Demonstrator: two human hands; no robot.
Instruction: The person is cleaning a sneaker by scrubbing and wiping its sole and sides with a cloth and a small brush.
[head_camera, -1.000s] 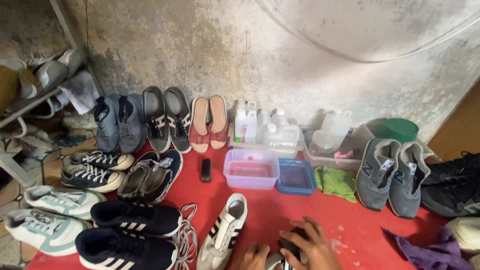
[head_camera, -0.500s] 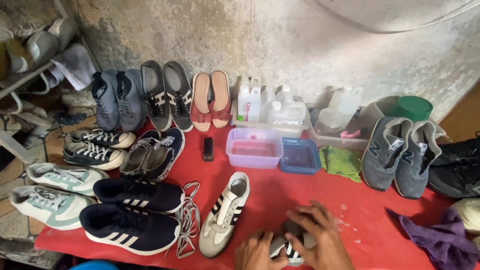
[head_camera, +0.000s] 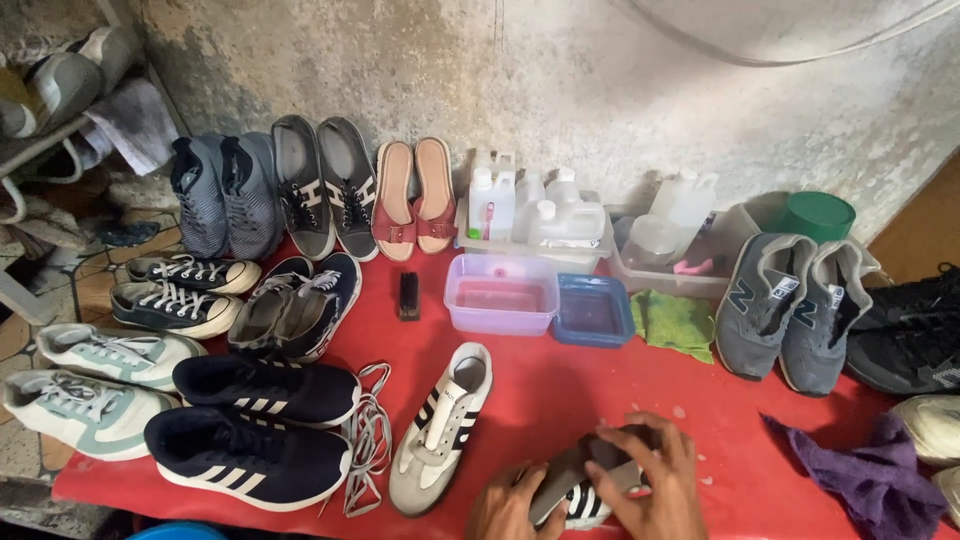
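At the bottom edge of the red mat (head_camera: 560, 380), both my hands hold a white sneaker with black stripes (head_camera: 580, 490). My left hand (head_camera: 508, 505) grips its near side. My right hand (head_camera: 655, 480) covers its top and far end. Its mate, a white sneaker with black stripes (head_camera: 445, 425), lies just left of my hands with no laces in it. A loose bundle of grey laces (head_camera: 370, 435) lies beside that mate.
A clear tub of water (head_camera: 500, 293), a blue lid (head_camera: 592, 310) and a green cloth (head_camera: 675, 320) lie behind. Several pairs of shoes line the wall and left side. Bottles in trays (head_camera: 540, 215), grey sneakers (head_camera: 790, 305) and a purple cloth (head_camera: 870, 475) are on the right.
The view has tipped down and drawn closer, so more of my hands and the sneaker show. My hands keep their hold on the sneaker.
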